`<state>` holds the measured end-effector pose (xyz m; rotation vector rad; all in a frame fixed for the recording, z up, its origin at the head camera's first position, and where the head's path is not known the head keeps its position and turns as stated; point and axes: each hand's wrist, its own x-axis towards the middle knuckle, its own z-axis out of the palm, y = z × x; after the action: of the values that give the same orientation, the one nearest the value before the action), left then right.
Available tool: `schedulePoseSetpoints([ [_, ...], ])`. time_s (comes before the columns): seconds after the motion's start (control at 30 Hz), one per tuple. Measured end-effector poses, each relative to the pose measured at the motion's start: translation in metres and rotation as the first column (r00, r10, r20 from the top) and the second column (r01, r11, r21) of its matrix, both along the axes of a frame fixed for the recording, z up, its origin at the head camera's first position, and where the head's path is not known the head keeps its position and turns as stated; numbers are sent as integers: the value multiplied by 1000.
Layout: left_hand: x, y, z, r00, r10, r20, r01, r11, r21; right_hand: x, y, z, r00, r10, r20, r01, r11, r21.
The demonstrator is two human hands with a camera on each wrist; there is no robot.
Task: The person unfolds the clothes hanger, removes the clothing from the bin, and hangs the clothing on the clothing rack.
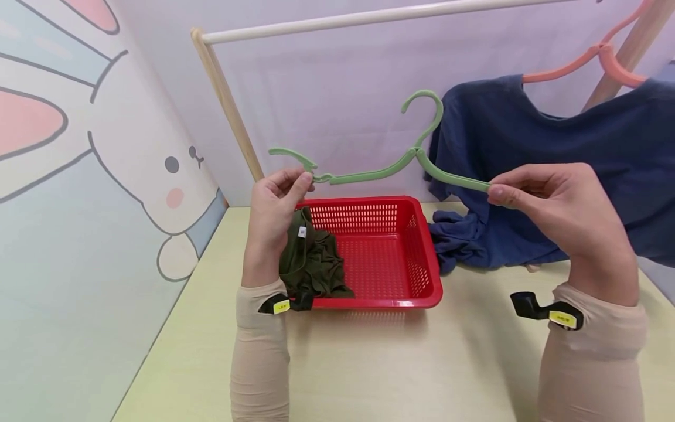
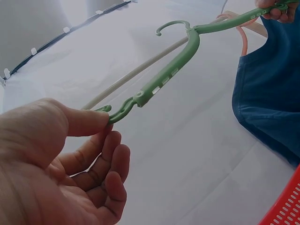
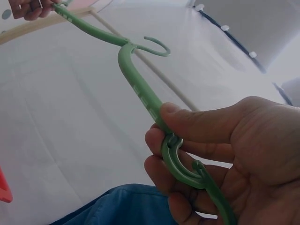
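A green folding hanger [image 1: 374, 174] is held up between both hands, above a red basket [image 1: 422, 258]. My left hand [image 1: 271, 211] pinches its left end between thumb and index finger; in the left wrist view the hinged end piece [image 2: 123, 110] shows at the fingertips. The right hand [image 1: 564, 205] grips the other arm of the hanger. In the right wrist view, a curved end piece [image 3: 180, 164] hangs down across the right fingers. The hanger's hook [image 1: 437, 111] points up. A dark green garment [image 1: 316, 258] with a white label lies in the basket's left part.
A navy shirt [image 1: 527, 135] hangs at the right on an orange hanger [image 1: 564, 70], its lower part touching the table [image 1: 369, 363]. A white rail [image 1: 337, 20] on wooden posts [image 1: 227, 105] spans the back. A wall with a rabbit drawing [image 1: 153, 170] stands at left.
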<state>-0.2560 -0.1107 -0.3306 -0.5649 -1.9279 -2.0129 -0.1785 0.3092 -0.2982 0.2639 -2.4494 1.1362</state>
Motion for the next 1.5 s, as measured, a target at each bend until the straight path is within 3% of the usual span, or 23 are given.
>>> schedulePoseSetpoints([
  [0.77, 0, -6, -3, 988, -151, 18, 149, 985, 81, 0, 6, 0, 1000, 1, -26, -3, 998, -69],
  [1.17, -1, -15, -6, 970, -236, 63, 233, 971, 48, 2, 9, 1, 1000, -14, -15, 13, 998, -58],
  [1.5, -1, -20, -4, 971, -197, 137, 210, 973, -91, 2, 9, 2, 1000, -13, -28, 11, 999, -52],
])
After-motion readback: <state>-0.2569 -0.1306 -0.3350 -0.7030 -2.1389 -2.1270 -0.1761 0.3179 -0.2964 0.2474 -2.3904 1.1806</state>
